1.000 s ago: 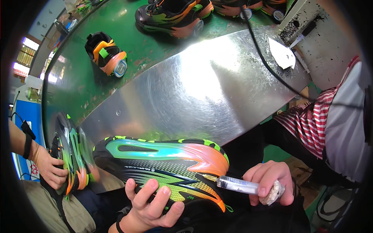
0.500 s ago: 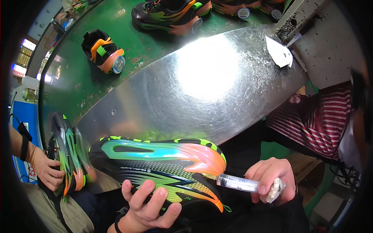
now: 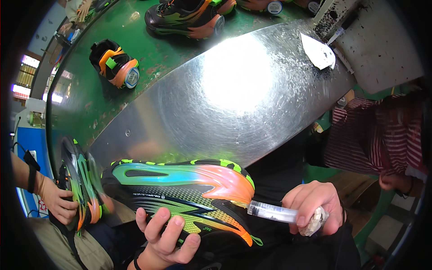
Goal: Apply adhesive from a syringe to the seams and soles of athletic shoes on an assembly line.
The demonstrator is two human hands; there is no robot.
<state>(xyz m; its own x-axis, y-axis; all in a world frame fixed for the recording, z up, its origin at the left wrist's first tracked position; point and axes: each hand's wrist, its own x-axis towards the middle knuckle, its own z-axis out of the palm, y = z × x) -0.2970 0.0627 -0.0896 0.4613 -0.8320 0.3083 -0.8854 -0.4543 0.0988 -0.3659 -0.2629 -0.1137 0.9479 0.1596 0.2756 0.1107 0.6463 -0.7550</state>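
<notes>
My left hand (image 3: 167, 239) is closed round a colourful sneaker (image 3: 180, 173) from below, with its side facing up and its sole edge away from me. The sneaker fades from green and blue to orange at the heel. My right hand (image 3: 320, 202) grips a clear syringe (image 3: 272, 211), whose tip meets the sneaker's heel where the midsole joins the upper. A whitish wad (image 3: 316, 222) covers the syringe's back end, under my fingers. Whether anything comes out of the tip is too small to tell.
A co-worker's hand (image 3: 60, 202) holds a matching sneaker (image 3: 82, 186) at the left. Beyond the metal plate (image 3: 180, 121), more sneakers (image 3: 116, 65) stand on the green table (image 3: 81, 108). A white scrap (image 3: 317, 51) lies near the machine. Someone in a striped shirt (image 3: 373, 135) is at right.
The whole view has shifted slightly, and the sneaker and syringe appear a little further left. At the right, the person in stripes has moved and a hand now shows. The syringe tip stays at the heel.
</notes>
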